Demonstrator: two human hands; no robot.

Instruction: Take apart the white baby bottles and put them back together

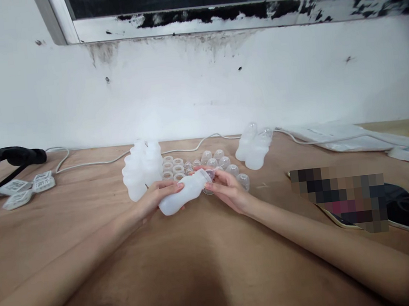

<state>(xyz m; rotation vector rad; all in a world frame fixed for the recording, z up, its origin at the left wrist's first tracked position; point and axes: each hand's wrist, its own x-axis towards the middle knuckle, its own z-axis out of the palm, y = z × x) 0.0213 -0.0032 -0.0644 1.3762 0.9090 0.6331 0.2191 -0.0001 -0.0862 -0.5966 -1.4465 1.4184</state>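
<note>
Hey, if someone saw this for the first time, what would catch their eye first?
Two hands meet at the table's middle: the left hand holds a white bottle tilted on its side, and the right hand is at its neck. Just behind them stand more white bottles and clear caps. Another bottle cluster lies farther right.

Left hand grips white bottle, tilted, neck toward right. Right hand at bottle's mouth, fingertips on a clear cap. Behind, toward table far edge: upright bottles, loose caps, lying capped bottles.
</note>
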